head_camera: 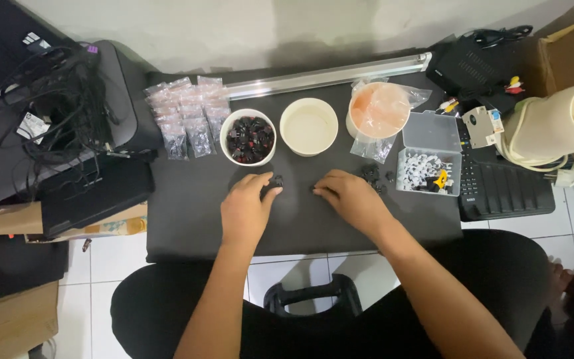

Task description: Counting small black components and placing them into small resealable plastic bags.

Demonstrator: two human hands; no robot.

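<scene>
Near edge: both forearms come in over the dark mat (187, 226), hands palm-down, near each other but apart.

Left hand (246, 209): fingers curled, thumb and fingertips pinched narrow on a small black part (275, 181) sitting on the mat just past the knuckles.

Right hand (350, 198): fingers bunched, tips pressed to the mat at its left side. Something tiny and dark may be under the tips; can't tell if it's holding anything.

Just right of and beyond the right hand: loose black parts (375, 177) scattered on the mat, beside a clear compartment box (430, 161) with white clips and one yellow piece.

Farther row, left to right: stack of small clear bags (189, 118), white bowl (248, 137) full of black and red parts, empty cream bowl (309, 126), cup covered by an orange-tinted plastic bag (380, 110).

Far edge: silver rail (327, 75) lying along the mat.

Left side: black boxes with tangled cables (61, 100). Right side: black keyboard (506, 189), cream pipe section (566, 123).
</scene>
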